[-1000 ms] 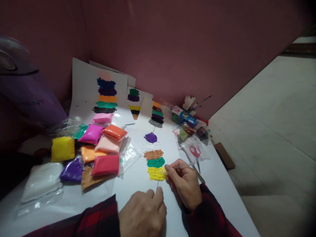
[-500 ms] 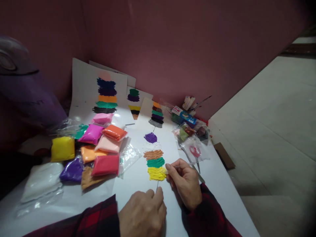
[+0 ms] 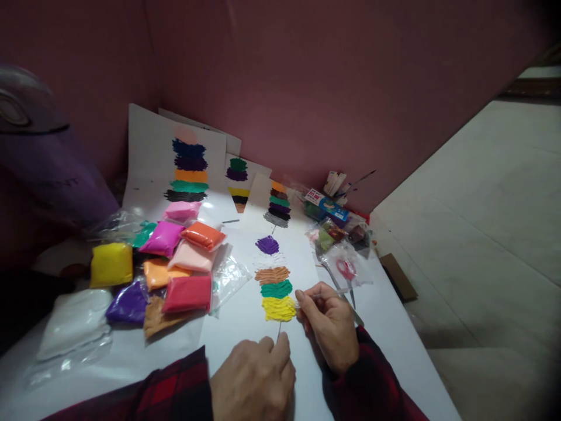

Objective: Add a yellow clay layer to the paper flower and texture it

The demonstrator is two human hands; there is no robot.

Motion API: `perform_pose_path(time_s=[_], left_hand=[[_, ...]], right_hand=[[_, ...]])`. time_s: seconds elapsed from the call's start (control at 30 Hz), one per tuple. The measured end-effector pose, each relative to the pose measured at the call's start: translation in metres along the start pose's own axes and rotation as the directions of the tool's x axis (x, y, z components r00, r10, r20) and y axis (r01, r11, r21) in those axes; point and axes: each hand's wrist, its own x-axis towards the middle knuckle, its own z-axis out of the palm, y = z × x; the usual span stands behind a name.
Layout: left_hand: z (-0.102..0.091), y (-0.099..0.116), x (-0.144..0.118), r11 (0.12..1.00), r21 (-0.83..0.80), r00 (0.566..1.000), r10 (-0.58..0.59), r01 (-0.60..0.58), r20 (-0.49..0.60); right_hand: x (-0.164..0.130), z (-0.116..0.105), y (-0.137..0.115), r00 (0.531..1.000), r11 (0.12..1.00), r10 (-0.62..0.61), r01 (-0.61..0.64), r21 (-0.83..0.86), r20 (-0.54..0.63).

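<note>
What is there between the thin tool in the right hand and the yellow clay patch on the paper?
Nothing visible. The right hand holds the thin tool with its tip at the right edge of the yellow clay patch.

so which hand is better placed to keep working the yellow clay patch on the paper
Right. The right hand already pinches a thin clear tool whose tip sits at the edge of the yellow clay patch. The left hand rests flat on the paper below it, holding no tool, seemingly steadying the sheet.
</note>
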Motion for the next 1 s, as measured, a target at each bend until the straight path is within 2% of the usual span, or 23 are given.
perform_pose_path(time_s=[0.33,0.67,1.0], left_hand=[[-0.0022,0.0007,-0.0001,1.000,-0.005,0.999,-0.029,0.029,0.017],[0.0012,-0.0005,-0.0006,1.000,-0.004,1.000,-0.027,0.027,-0.015],[0.0015,0.0011,-0.0030,1.000,0.017,1.000,-0.016,0.015,0.009]], right_hand=[[0.0002,-0.0012,0.0006,1.000,1.000,0.001,-0.001,-0.019,-0.006],[0.0013,0.0008,-0.0023,0.996,0.994,0.080,-0.078,0.078,-0.026],[0.0085,-0.0045,-0.0091,0.982,0.953,0.189,-0.179,0.242,-0.018]])
